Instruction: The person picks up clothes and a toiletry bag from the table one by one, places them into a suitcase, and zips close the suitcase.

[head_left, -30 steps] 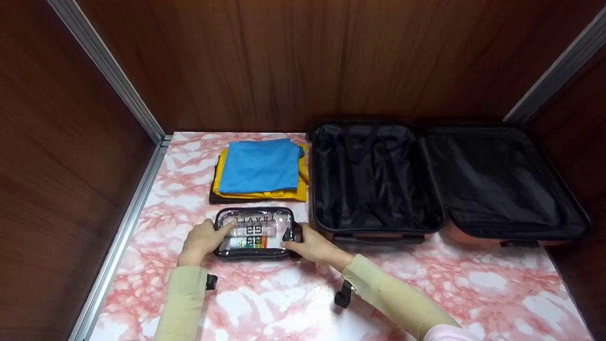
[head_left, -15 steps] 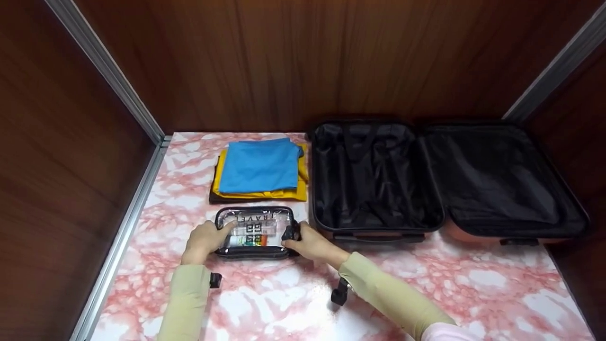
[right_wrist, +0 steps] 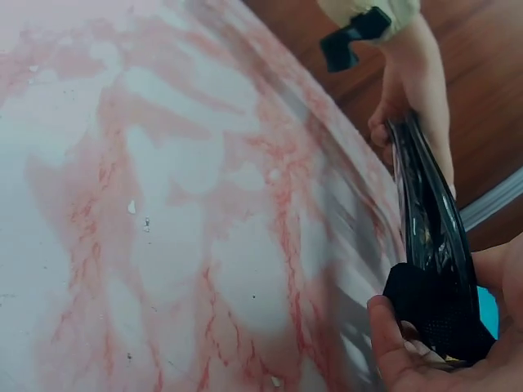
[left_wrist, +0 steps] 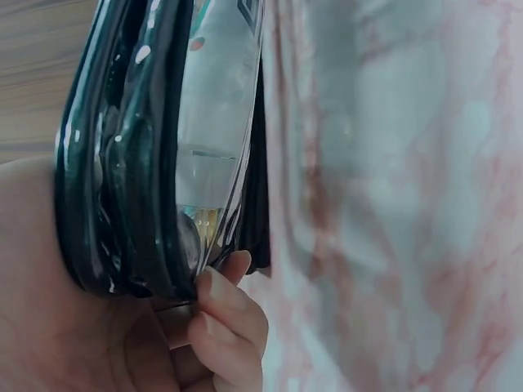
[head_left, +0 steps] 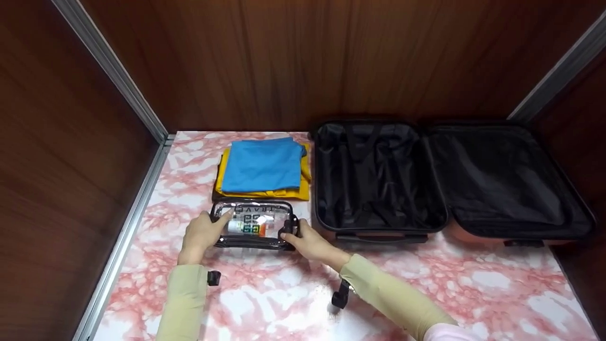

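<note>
A clear travel pouch [head_left: 271, 221] with black trim and printed lettering is held between both hands, just in front of the folded clothes. Through its plastic I see a white tube with an orange end [head_left: 236, 226]. My left hand [head_left: 201, 233] grips the pouch's left end, thumb on top; in the left wrist view, fingers [left_wrist: 233, 335] curl beneath the black edge. My right hand [head_left: 311, 241] holds the right end by a black tab or strap [right_wrist: 429, 306]. In the right wrist view the pouch [right_wrist: 425, 192] appears raised off the tabletop.
A folded blue cloth [head_left: 262, 166] lies on yellow fabric [head_left: 305, 189] and a darker layer behind the pouch. To the right, an open suitcase [head_left: 378, 180] shows its black lining, its other half [head_left: 502, 180] spread alongside. Wooden panels [head_left: 293, 66] enclose the marbled table [head_left: 265, 303].
The pouch has risen slightly and moved a little towards the clothes, with both hands still holding its ends. The tube inside has shifted. The clothes and suitcase stay in place.
</note>
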Action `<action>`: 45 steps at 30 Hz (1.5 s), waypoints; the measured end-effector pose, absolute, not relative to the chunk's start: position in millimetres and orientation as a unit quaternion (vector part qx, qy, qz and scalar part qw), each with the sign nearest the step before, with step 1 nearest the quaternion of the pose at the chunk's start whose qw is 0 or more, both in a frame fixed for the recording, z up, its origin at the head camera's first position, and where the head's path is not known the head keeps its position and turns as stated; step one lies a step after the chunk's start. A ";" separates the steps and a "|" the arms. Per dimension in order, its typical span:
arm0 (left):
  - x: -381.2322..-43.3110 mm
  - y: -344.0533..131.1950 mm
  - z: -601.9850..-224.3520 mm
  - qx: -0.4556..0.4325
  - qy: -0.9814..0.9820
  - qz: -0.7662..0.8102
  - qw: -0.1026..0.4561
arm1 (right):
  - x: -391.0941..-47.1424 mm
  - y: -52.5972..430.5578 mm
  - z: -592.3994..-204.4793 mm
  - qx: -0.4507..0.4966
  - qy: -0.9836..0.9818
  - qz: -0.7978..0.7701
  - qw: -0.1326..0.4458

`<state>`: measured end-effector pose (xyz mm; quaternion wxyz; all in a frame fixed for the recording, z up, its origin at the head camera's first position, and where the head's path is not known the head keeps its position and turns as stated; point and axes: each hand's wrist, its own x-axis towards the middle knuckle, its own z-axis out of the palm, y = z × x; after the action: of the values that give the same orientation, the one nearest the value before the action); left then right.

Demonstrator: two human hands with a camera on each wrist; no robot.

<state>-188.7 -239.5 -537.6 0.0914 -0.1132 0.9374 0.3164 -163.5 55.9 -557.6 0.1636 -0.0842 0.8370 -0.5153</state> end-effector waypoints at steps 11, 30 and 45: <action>-195.5 -234.8 -525.3 -0.115 0.935 0.330 0.054 | -167.5 58.2 -549.5 -0.093 0.834 -0.520 0.156; -205.1 -227.8 -505.0 -0.111 0.940 0.322 0.013 | -174.3 61.2 -524.2 -0.069 0.791 -0.584 0.165; -215.6 -207.7 -488.6 -0.107 0.937 0.331 -0.024 | -188.2 79.6 -500.2 -0.108 0.811 -0.566 0.096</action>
<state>-215.6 -207.7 -488.6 -0.0241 -0.1066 0.9371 0.3314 -188.2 79.6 -500.2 0.0960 -0.1080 0.8114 -0.5664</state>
